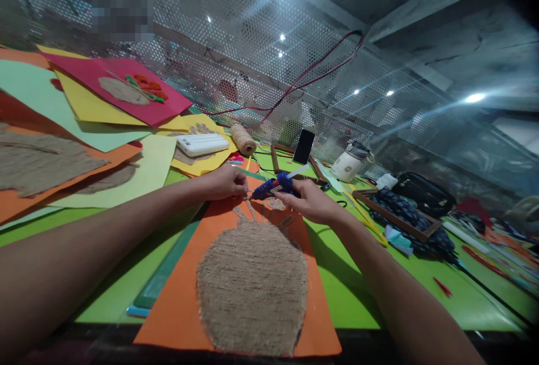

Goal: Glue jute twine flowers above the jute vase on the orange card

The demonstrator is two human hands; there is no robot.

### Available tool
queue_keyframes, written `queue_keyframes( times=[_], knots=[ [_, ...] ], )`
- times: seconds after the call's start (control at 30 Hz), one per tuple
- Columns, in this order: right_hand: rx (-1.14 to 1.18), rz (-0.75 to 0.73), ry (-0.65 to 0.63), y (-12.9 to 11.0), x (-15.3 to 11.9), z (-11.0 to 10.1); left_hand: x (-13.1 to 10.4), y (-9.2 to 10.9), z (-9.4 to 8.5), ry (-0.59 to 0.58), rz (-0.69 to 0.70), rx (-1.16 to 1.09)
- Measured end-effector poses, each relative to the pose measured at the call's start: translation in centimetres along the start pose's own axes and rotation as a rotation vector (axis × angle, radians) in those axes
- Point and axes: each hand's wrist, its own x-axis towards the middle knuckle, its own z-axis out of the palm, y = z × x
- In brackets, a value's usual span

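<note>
A blue hot glue gun (273, 186) with a pale glue stick out of its back is gripped in my right hand (311, 199), its nozzle pointing left. My left hand (229, 182) is pinched close to the nozzle, over the top of an orange sheet (177, 309); what lies between its fingertips is too small to make out. Rows of brown jute twine form a large rounded vase shape (255, 286) on that sheet. Thin twine stems and small twine flowers (277, 204) rise above it, partly behind my hands.
Coloured sheets with twine shapes (122, 90) pile up at left. A white power bank (202, 144), twine spool (243, 139), phone (304, 146) and white bottle (349, 163) stand behind. At right lie a wooden frame (398, 216), dark pouch (425, 192) and red clip (442, 286) on the green table (349, 292).
</note>
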Motion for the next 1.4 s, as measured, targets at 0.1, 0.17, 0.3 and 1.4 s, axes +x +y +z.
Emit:
queue_keyframes(
  times=[0.1, 0.17, 0.3, 1.4],
  knots=[
    [0.0, -0.006, -0.027, 0.1, -0.2, -0.5, -0.1, 0.3, -0.1, -0.001, -0.021, 0.023],
    [-0.019, -0.006, -0.034, 0.2, -0.3, -0.9, -0.2, 0.4, -0.1, 0.004, -0.033, 0.038],
    [-0.065, 0.011, -0.025, 0.6, -0.4, -1.3, -0.1, 0.4, -0.1, 0.008, -0.027, 0.048],
    [0.0, -0.035, 0.007, -0.3, -0.3, -0.1, 0.2, -0.3, 0.1, -0.002, 0.006, -0.006]
  ],
)
